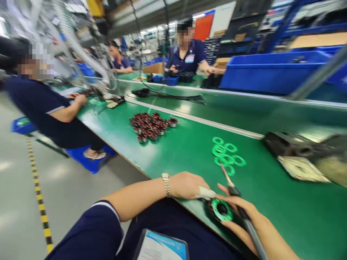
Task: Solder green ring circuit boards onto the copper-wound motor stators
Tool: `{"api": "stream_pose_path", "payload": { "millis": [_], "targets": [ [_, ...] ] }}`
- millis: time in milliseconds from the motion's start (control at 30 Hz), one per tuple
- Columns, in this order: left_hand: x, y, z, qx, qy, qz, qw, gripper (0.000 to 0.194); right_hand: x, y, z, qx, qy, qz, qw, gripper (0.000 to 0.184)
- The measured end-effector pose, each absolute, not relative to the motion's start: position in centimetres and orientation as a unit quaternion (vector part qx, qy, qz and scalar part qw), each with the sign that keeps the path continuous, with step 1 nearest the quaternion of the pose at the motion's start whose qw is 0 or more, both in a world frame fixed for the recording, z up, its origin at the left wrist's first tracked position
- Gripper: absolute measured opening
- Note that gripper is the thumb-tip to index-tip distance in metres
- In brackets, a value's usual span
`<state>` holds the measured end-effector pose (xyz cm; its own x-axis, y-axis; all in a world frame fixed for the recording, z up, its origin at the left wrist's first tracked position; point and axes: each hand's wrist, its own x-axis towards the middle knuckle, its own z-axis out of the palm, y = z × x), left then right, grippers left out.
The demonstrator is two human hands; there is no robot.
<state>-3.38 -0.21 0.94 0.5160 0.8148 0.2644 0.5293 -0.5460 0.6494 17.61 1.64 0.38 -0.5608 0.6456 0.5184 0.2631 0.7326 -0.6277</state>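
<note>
My left hand (pixel 188 185), with a metal watch band at the wrist and a pale covering on one finger, reaches from the left. Its fingers are closed at the near edge of a motor stator (pixel 210 211) topped by a green ring-shaped board (pixel 222 209). From the right, my right hand (pixel 251 213) curls round the other side of the stator. It also holds a slim dark-handled tool (pixel 245 215) with a pointed metal tip, angled up and away from the stator. Beyond that tip lies a loose group of green ring boards (pixel 225 153).
Several stators with red-orange windings (pixel 149 124) stand clustered on the green bench (pixel 187 153). A pale square pad (pixel 302 168) and dark items lie at right. Black cables (pixel 176 95) and a blue bin (pixel 273 70) sit beyond the rail. Co-workers sit left and opposite.
</note>
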Motion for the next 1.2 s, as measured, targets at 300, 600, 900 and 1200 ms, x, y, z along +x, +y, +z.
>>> {"api": "stream_pose_path", "payload": {
  "millis": [300, 600, 900, 1200],
  "targets": [
    [-1.9, -2.9, -1.5, 0.815, 0.465, 0.293, 0.184, 0.023, 18.6, 0.7, 0.2, -0.253, -0.87, 0.317, 0.28, 0.033],
    [-0.9, -5.7, -1.1, 0.75, 0.489, 0.361, 0.26, 0.04, 18.3, 0.4, -0.3, -0.258, -0.853, 0.33, 0.311, 0.036],
    [-2.6, -3.8, -0.5, 0.848, 0.406, 0.338, 0.052, 0.026, 17.9, 0.5, -0.6, -0.277, -0.851, 0.302, 0.329, 0.035],
    [-0.1, -5.0, -1.9, 0.759, 0.515, 0.397, 0.032, 0.015, 17.1, -1.4, -1.2, -0.345, -0.822, 0.255, 0.375, 0.035]
  ]
}}
